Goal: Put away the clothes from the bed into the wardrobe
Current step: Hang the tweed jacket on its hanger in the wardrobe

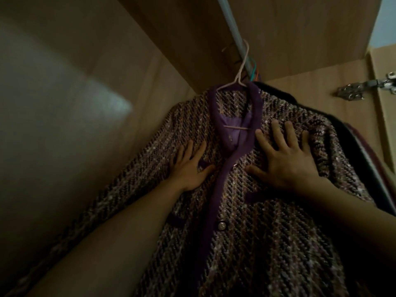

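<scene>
A purple tweed jacket (252,211) with dark purple trim hangs inside the wardrobe on a pale pink hanger (240,76). The hanger's hook sits over the grey rail (233,33). My left hand (189,166) lies flat on the jacket's front, left of the button band, fingers straight. My right hand (285,155) presses flat on the other front panel, fingers spread. Neither hand grips the cloth.
The wardrobe's wooden side wall (64,103) is close on the left. Dark garments (351,133) hang behind the jacket on the right, with coloured hanger hooks (255,73) on the rail. A metal door hinge (368,86) sits at the right edge.
</scene>
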Motion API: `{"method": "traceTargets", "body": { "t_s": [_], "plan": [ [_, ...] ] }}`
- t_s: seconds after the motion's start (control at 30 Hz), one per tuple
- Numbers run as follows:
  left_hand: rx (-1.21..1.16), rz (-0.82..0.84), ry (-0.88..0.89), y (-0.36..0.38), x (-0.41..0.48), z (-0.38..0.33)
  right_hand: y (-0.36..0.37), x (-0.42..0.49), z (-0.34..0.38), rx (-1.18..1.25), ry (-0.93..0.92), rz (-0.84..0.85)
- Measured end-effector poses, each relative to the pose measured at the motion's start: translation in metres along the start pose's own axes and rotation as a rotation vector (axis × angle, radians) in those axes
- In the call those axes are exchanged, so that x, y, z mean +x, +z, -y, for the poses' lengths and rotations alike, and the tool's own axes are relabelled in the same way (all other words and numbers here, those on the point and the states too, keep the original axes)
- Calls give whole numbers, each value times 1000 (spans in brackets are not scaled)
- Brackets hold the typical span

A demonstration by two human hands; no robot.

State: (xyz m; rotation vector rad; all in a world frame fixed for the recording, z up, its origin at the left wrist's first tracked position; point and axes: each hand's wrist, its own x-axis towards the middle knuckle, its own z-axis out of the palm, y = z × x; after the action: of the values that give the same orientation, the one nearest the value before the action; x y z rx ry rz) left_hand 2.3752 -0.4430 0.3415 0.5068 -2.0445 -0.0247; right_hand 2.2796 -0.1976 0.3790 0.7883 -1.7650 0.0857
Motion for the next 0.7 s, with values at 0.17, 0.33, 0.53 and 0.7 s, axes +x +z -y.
{"method": "traceTargets", "body": {
  "t_s": [0.17,0.33,0.53,0.7],
  "plan": [
    [-5,-67,21,14,-45,13,-8,-17,13,9,-16,27],
    [-141,-92,20,22,-110,13,-11,-76,40,80,-84,79],
    [-600,-15,77,14,-202,-8,2,-157,61,93,-222,-5],
    [-724,-88,55,9,-217,-18,31,-158,61,30,-242,31]
  ]
}}
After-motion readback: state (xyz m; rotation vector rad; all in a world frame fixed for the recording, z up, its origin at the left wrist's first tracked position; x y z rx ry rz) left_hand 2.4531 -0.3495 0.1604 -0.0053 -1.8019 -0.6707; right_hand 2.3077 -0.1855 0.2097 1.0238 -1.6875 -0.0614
